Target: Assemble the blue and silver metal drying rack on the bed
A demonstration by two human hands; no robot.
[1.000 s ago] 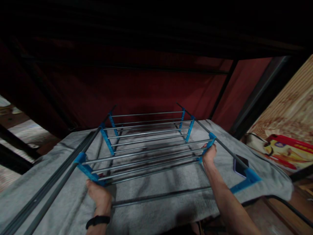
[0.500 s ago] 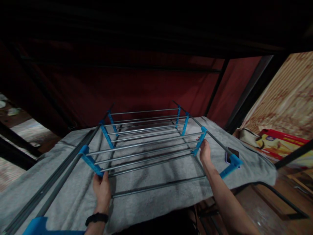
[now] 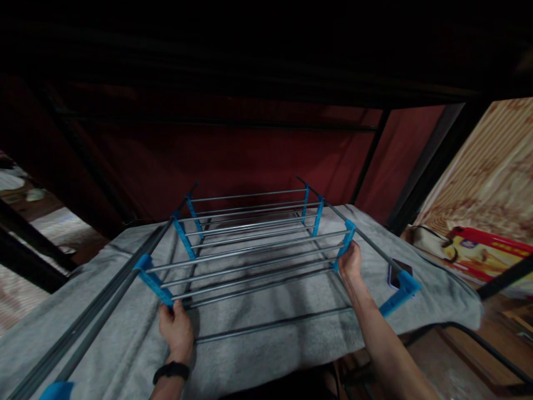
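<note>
A folding drying rack with grey metal rods and blue plastic brackets stands over a grey towel spread on a bed. My left hand grips the near left blue bracket of the rack's middle section. My right hand grips the near right blue bracket. A black band sits on my left wrist. Long grey side rails run out past both hands, each with a further blue bracket at its near end.
A dark phone lies on the towel just right of the rack rail. Dark red fabric walls and black frame bars enclose the space behind. A red and yellow bag sits at the right by a patterned wall.
Both hands stayed on the rack's brackets. The view shifted slightly, and the rack moved a little toward me and back between the frames.
</note>
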